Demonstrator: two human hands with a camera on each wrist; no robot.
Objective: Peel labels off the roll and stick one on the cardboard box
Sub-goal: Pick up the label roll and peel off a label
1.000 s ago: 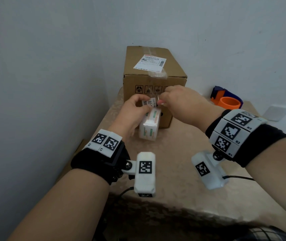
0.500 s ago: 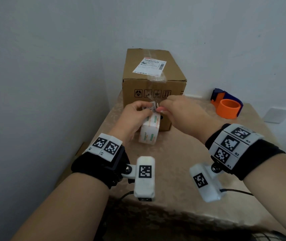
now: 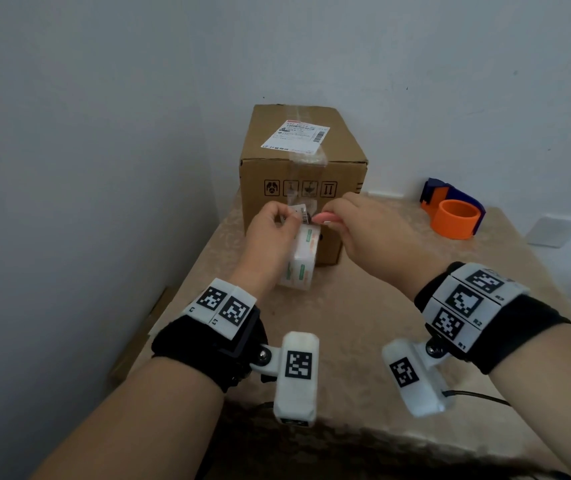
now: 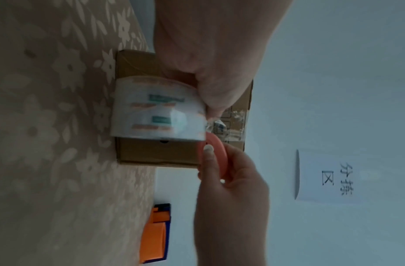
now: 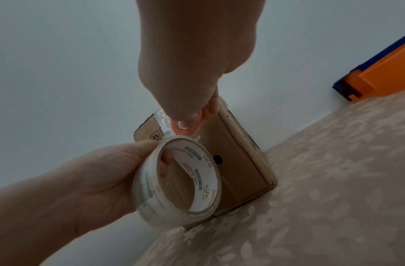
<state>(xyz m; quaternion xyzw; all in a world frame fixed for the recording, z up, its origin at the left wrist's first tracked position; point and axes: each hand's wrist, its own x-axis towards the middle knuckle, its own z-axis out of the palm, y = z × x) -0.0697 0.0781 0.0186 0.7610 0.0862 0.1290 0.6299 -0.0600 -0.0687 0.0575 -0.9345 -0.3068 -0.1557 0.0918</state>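
Roll (image 3: 299, 259) held by left hand (image 3: 270, 233) just before cardboard box (image 3: 303, 174); right hand (image 3: 363, 230) grasps a small pink tool (image 4: 210, 154) at the loose end.

Keep the roll steady and lift the free edge slowly, low to the surface, to avoid tearing. Right wrist view shows left fingers (image 5: 165, 162) hooked through the core; head view hides this but shows a label (image 3: 296, 135) already on the box top.

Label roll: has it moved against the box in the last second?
No. The label roll stays in the left hand, level with the lower front of the cardboard box, as before.
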